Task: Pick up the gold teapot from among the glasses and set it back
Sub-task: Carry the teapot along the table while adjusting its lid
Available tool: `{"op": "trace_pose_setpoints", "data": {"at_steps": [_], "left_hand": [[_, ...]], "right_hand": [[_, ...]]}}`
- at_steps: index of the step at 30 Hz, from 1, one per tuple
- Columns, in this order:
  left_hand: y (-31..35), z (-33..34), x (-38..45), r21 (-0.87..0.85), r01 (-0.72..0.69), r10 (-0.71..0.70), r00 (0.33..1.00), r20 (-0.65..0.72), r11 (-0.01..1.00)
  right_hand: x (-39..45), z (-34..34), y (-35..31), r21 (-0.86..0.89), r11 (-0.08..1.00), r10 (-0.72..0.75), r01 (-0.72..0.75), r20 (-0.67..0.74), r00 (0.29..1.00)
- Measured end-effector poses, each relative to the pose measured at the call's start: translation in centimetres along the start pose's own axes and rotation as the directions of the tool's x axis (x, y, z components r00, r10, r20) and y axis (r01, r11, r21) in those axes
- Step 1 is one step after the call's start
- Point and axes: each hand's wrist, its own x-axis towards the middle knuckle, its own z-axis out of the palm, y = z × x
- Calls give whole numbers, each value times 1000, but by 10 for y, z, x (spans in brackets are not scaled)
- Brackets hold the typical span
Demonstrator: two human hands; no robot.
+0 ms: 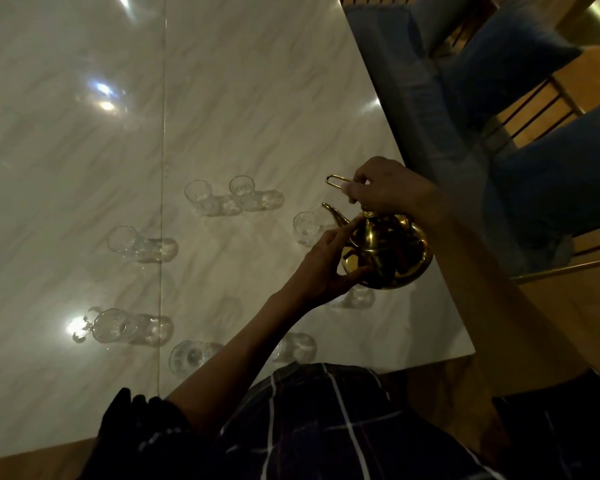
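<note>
The gold teapot (392, 252) is up off the white marble table (222, 116), near its right edge, with its spout pointing left. My right hand (385, 188) grips the thin gold wire handle above the lid. My left hand (326, 261) cups the pot's left side, with the forefinger by the base of the spout and the thumb under the belly. Several clear glasses stand around it: two at the back (198, 195) (243, 188), one (305, 226) just left of the spout, one (357, 296) partly hidden below the pot.
More glasses stand to the left (125, 240) (111, 325) and along the near edge (187, 356) (295, 346). Blue cushioned chairs (482, 81) stand past the table's right edge. A wooden floor lies below. Bright light reflections dot the tabletop.
</note>
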Motion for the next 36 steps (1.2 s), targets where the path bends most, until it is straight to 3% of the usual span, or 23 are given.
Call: {"op": "trace_pose_setpoints", "data": {"at_steps": [26, 36], "left_hand": [[3, -4, 4, -22, -16, 16, 1000, 15, 1000], [-13, -18, 6, -29, -55, 58, 993, 105, 998]], "right_hand": [[7, -4, 3, 66, 996, 62, -65, 47, 997], [0, 4, -5, 110, 984, 141, -141, 6, 990]]}}
